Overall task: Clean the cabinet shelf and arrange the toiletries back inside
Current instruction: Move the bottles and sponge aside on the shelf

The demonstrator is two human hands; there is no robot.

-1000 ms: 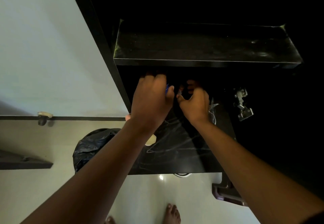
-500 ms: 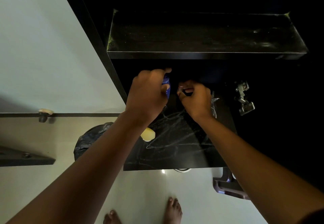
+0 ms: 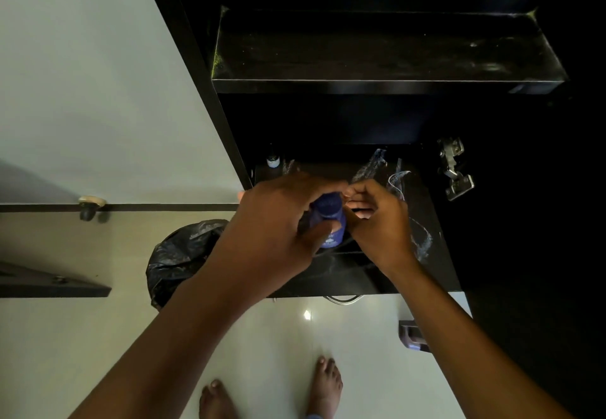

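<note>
Both hands have drawn back mid-frame: left hand (image 3: 278,221) grips a small blue plastic bottle (image 3: 329,221); right hand (image 3: 377,218) fingers curl at its top, hold unclear.

Person's body, head view: both forearms bare from the lower frame edge to the wrists — no sleeves, watch or bracelets visible. Left hand (image 3: 278,221) and right hand (image 3: 380,221) bare — no gloves or rings seen; fingernails short. Both feet bare, toes showing: left foot (image 3: 216,400), right foot (image 3: 328,386). No clothing in view.
</note>
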